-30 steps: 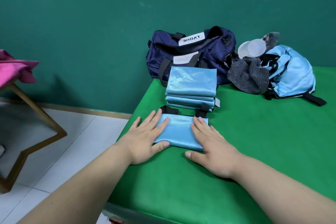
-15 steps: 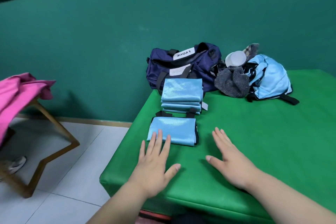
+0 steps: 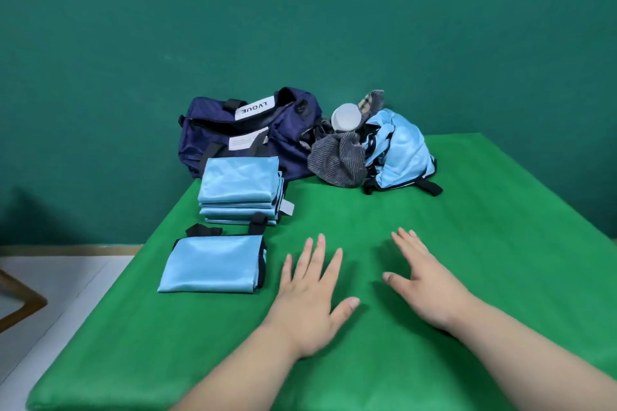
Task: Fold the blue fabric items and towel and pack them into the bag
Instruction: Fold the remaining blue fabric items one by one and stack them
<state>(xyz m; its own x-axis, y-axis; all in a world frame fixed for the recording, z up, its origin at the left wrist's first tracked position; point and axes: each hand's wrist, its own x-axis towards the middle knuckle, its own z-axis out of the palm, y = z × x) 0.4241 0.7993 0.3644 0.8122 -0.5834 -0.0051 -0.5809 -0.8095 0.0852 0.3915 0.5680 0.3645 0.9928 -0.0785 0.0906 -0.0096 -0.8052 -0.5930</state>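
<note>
The folded item (image 3: 213,264), light blue with black trim, lies flat near the front left edge of the bench (image 3: 467,243). Black straps (image 3: 257,222) protrude from its far edge. Just behind it stands a stack (image 3: 238,190) of folded blue items, edges roughly aligned. The bag (image 3: 247,133), navy with a white label, sits behind the stack and against the wall (image 3: 300,27).

To the right of the bag, the towel (image 3: 337,160), grey and striped, lies bunched and touches a heap (image 3: 397,150) of unfolded blue fabric with black straps. A white round object (image 3: 346,117) and a checked cloth (image 3: 370,100) sit at the top of this pile.

The left grip (image 3: 310,304) is palm down with fingers straight and spread. It is just to the right of the folded item, not touching it, and holds nothing. The right grip (image 3: 424,284) is in the same flat, extended condition, apart from the left, and also holds nothing. Contact with the bench cannot be confirmed for either.

The bench carries a green cover. The wall is teal. A pale tiled floor (image 3: 50,294) lies to the left, with a wooden frame (image 3: 20,297) at the picture edge.
</note>
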